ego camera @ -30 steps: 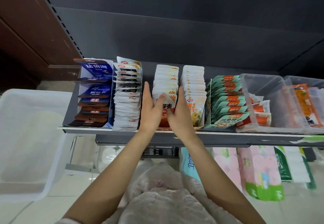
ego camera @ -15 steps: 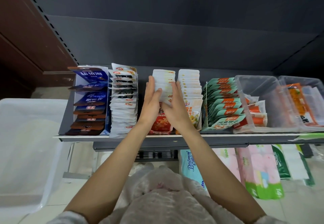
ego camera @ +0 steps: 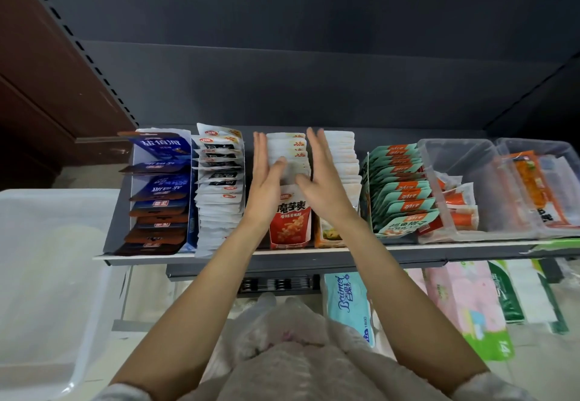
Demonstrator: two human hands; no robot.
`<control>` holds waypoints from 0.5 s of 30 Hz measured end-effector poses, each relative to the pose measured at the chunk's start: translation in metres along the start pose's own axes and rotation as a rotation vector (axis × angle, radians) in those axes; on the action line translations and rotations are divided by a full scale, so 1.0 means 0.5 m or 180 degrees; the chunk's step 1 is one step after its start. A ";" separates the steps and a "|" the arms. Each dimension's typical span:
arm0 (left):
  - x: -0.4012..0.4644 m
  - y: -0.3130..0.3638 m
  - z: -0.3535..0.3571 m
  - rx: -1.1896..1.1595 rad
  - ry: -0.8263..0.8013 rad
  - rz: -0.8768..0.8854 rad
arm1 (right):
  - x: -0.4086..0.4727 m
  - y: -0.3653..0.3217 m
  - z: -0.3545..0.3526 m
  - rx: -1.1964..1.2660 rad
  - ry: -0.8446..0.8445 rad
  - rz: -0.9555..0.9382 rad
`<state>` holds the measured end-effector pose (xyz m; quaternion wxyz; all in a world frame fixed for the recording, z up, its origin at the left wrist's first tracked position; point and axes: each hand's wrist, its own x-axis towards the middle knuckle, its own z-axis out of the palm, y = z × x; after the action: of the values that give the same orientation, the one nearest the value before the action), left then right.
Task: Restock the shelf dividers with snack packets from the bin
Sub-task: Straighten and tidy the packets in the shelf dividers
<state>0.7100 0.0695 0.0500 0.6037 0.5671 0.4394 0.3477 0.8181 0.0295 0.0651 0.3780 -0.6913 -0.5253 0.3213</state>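
— Could any print be read on the shelf?

— Yes. The red-and-white snack packet [ego camera: 290, 212] at the front of the middle row bore "魔芋爽" in large black characters.

— And below the shelf?

— The light blue tissue pack [ego camera: 347, 303] carried "Beimei" in script, with "1800" near its bottom edge. The pink-and-green pack [ego camera: 483, 322] showed "14" on its green band.

— The blue cartons and the green packets?

— Their characters stood upside down and too blurred to make out.
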 end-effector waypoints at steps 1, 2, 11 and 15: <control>0.002 0.005 -0.001 0.0035 0.0076 0.0013 | 0.005 -0.003 -0.008 -0.0197 0.0038 -0.0118; 0.003 0.007 -0.004 0.0128 0.0112 0.0052 | 0.011 -0.003 -0.016 -0.0481 0.0070 -0.0284; 0.014 0.005 0.001 0.0378 -0.0158 0.0036 | 0.078 0.015 -0.047 -0.1905 -0.0241 -0.0765; 0.005 0.001 0.013 0.0273 -0.0037 -0.0069 | 0.098 0.010 -0.045 -0.1950 -0.0160 -0.0962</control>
<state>0.7169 0.0691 0.0497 0.5851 0.5896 0.4565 0.3187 0.8512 0.0722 0.0699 0.1831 -0.6789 -0.7031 0.1060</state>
